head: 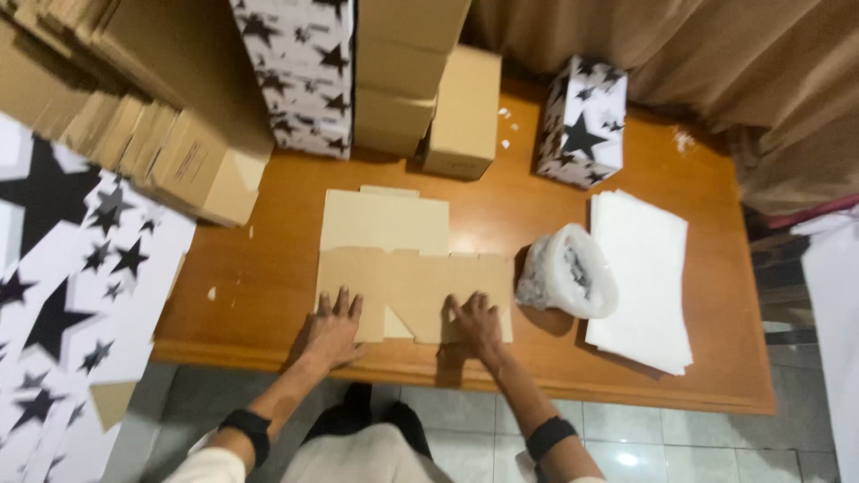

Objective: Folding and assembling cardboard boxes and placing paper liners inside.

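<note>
wooden table [268, 268] | flat cardboard blank [403, 259] | white sheets [644, 277] | plastic bag [568, 273] | star-printed box [582, 121]

The left hand [333, 333] and right hand [476, 326] cover the near edge of the flat cardboard blank [407, 268]. What lies inside the clear plastic bag [567, 271], just right of the blank, is too blurred to tell. Left of the blank, the star-printed sheets [72, 277] run off the frame; behind it, the box stacks [358, 63] are cut off on top.

Flat brown cardboard blank [403, 268] on table
</note>
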